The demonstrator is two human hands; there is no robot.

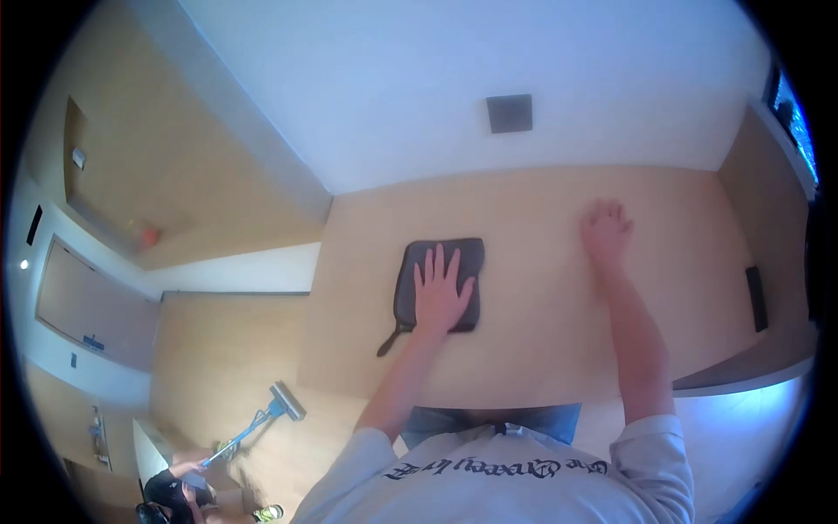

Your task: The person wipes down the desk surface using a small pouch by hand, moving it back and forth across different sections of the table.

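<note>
A dark zippered pouch (470,255) with a wrist strap lies flat on the light wooden table (532,349). My left hand (443,295) rests palm down on top of the pouch, fingers spread, and covers much of its middle. Farther right, my right hand (607,234) is set down on the bare tabletop, apart from the pouch. Its fingers are slightly bent and a little apart, with nothing visible in them.
A dark square plate (510,113) is on the white wall behind the table. Along the right edge lies a black bar-shaped object (756,299), and a lit screen (793,122) stands beyond. On the floor at lower left, another person (179,493) holds a blue mop (284,403).
</note>
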